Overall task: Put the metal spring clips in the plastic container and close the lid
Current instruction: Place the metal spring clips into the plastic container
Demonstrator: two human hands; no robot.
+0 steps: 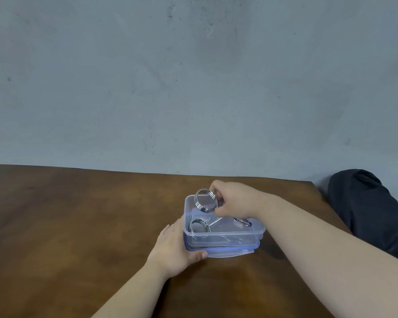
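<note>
A metal spring clip point(205, 200) is hanging above the plastic container's point(228, 237) far end, pinched in the right hand's point(234, 199) curled fingers. Another clip point(199, 226) is lying inside. The left hand point(175, 246) is gripping the container's near corner. Lowering the held clip flat beside the other is probably wisest.

Left forearm point(133, 292) came in from lower left. Left hand point(175, 244) cupped the left end of the plastic container point(221, 235), thumb hooked round its near edge. Right forearm point(319, 237) reached in from lower right. Right hand point(234, 198) was raised, fingers curled, pinching a spring clip point(205, 200).
</note>
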